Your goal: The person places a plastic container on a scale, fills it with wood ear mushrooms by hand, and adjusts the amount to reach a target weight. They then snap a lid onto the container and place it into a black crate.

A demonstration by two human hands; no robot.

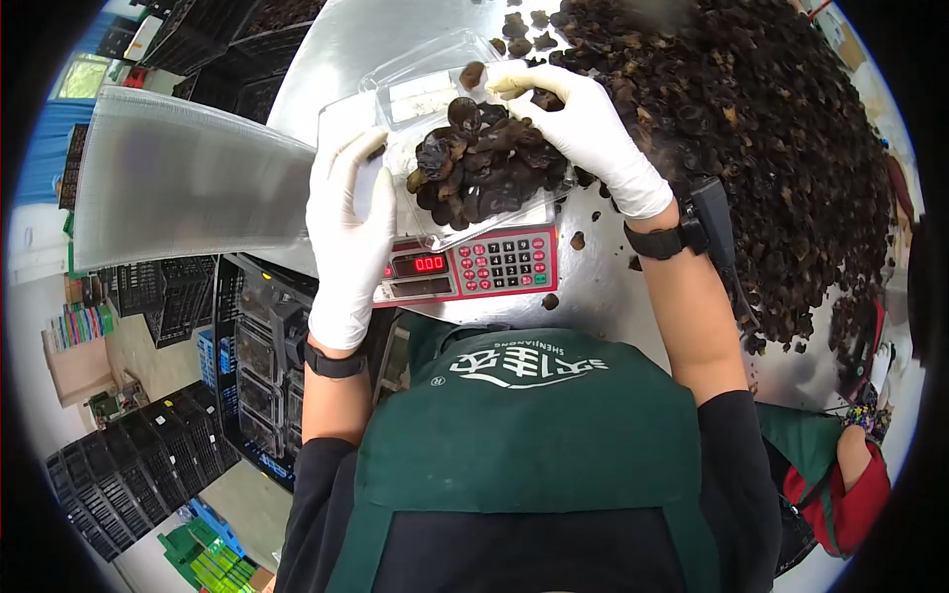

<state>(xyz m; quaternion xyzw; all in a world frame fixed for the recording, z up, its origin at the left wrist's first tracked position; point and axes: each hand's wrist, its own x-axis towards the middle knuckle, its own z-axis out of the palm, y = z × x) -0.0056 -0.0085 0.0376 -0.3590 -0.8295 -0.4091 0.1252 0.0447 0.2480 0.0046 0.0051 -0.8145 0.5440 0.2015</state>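
Observation:
A clear plastic clamshell box (432, 240) heaped with wet, dark wood ear mushrooms (489, 173) is over the weighing scale (506, 265), its lid (425, 61) folded open behind. The scale's red display reads 0.00. Beside the box's left edge is my left hand (348, 232) in a white glove, thumb and fingers apart. My right hand (588, 128), also gloved, reaches over the far right corner, with thumb and forefinger curled round the box's rim. One loose brown wood ear (473, 74) lies near those fingertips.
A large pile of wood ears (751, 148) covers the steel table (603, 287) to the right. On the left stand a stack of clear lids or trays (188, 183) and black crates (138, 465). Another person's red sleeve (850, 494) shows at the lower right.

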